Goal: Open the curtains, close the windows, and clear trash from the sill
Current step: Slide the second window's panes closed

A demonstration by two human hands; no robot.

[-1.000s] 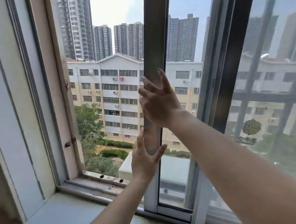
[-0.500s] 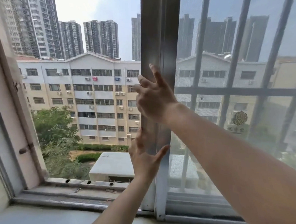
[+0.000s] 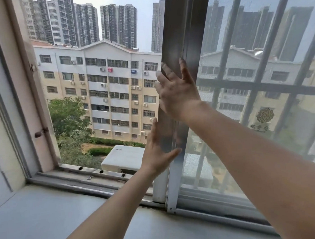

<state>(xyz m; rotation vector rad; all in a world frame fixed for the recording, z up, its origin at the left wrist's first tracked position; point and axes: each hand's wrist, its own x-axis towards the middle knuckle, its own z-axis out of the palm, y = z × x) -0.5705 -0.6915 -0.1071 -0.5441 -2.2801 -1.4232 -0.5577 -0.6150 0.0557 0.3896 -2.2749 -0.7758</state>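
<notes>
On the window frame, both hands pressed flat

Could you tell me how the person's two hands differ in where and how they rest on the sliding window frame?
The right hand sits higher on the sliding window frame, its fingers spread and pointing up and left. The left hand is lower, fingers together and pointing straight up, thumb splayed to the right. The right forearm comes in from the right edge, the left from the bottom. Both are flat and open against the same frame, gripping nothing.
</notes>
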